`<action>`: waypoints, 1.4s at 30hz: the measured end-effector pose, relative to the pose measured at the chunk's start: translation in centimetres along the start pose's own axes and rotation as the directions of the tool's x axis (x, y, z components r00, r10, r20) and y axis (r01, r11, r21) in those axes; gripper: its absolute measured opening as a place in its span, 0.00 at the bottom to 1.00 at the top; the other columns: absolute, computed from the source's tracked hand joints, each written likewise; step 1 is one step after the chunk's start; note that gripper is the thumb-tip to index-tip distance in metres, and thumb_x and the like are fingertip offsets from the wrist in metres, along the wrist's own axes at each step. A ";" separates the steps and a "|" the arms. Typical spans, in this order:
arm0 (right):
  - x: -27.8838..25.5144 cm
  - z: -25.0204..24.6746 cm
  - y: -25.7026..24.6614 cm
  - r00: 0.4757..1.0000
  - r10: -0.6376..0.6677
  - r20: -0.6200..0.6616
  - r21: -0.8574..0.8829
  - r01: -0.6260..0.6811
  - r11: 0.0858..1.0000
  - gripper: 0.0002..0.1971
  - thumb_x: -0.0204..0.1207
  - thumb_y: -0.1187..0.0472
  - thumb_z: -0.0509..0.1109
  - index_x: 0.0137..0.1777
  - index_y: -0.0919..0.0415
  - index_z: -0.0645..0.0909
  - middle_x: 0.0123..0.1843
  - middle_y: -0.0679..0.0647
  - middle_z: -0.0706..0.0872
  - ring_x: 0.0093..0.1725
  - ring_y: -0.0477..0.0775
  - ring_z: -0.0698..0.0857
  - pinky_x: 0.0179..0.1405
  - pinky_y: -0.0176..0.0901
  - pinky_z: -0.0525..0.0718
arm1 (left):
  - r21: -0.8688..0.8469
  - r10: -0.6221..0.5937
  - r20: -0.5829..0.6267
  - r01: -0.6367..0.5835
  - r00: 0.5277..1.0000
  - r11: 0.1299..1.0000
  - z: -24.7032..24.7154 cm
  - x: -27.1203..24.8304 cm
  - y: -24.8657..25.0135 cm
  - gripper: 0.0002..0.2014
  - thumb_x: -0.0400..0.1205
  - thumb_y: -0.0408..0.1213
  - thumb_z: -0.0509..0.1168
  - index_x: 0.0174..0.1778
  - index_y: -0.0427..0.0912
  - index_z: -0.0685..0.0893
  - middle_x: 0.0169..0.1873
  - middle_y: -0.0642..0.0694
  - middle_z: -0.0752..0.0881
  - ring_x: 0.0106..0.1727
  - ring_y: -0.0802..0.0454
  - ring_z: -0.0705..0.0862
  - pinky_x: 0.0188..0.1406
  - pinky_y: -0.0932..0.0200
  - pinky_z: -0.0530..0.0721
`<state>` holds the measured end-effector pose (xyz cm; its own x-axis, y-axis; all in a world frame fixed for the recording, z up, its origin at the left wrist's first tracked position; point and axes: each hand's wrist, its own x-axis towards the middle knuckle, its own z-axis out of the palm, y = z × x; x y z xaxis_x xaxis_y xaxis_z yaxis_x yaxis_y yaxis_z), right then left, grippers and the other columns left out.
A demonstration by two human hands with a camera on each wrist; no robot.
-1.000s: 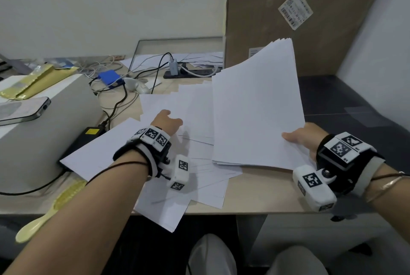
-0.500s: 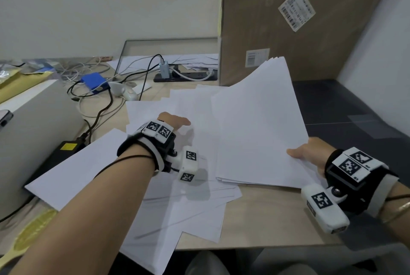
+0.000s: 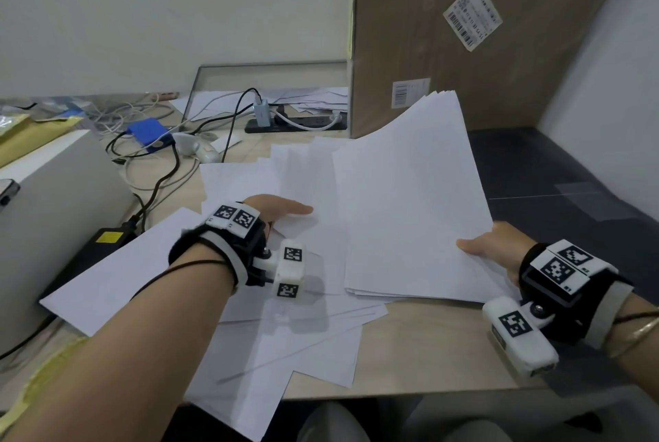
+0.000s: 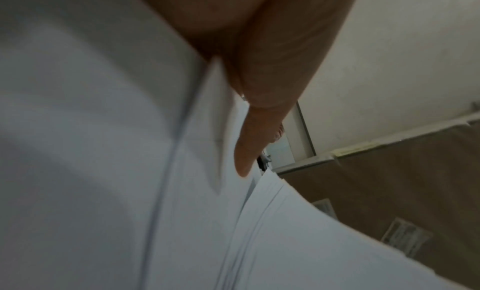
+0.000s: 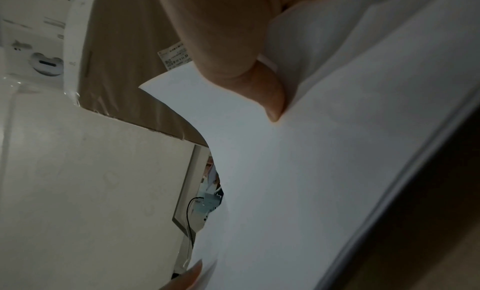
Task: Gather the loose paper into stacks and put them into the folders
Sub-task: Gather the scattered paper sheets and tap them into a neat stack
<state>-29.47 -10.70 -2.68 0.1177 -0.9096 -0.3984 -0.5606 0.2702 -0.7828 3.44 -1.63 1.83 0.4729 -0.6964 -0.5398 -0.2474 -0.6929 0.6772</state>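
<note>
My right hand [image 3: 476,249] grips a thick stack of white paper [image 3: 410,199] by its near right corner, thumb on top. The stack's far end curls up off the desk. In the right wrist view the thumb [image 5: 267,97] presses on the top sheet [image 5: 311,171]. My left hand [image 3: 285,211] lies on the loose white sheets [image 3: 271,334] scattered over the desk. Its thumb stretches right across a sheet and its other fingers are hidden under paper. The left wrist view shows a sheet's edge [image 4: 182,130] running in under the thumb [image 4: 246,140]. No folder can be made out for sure.
A tall cardboard box [image 3: 499,31] stands behind the stack. A grey machine [image 3: 53,220] fills the left side. Cables [image 3: 160,163], a blue device [image 3: 148,131] and a power strip [image 3: 296,124] lie at the back. Yellow envelopes [image 3: 32,134] are far left. Some sheets overhang the desk's front edge [image 3: 410,388].
My left thumb has stretched out to the right over the loose sheets. The stack in my right hand has come lower and nearer.
</note>
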 end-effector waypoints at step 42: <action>-8.7 -1.4 -8.9 0.878 -0.478 -0.014 0.642 0.374 0.669 0.21 0.72 0.74 0.70 0.66 0.71 0.78 0.58 0.65 0.87 0.54 0.63 0.88 0.60 0.58 0.85 | -0.463 0.677 -0.118 -0.644 0.726 0.609 -0.8 -10.4 -0.6 0.17 0.79 0.21 0.65 0.61 0.42 0.80 0.56 0.43 0.88 0.56 0.45 0.87 0.58 0.52 0.85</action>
<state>-26.68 -5.63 8.41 0.3600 -0.9324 0.0305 0.1952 0.0433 -0.9798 -0.70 6.13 7.44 0.2754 -0.9531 0.1258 -0.0638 0.1125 0.9916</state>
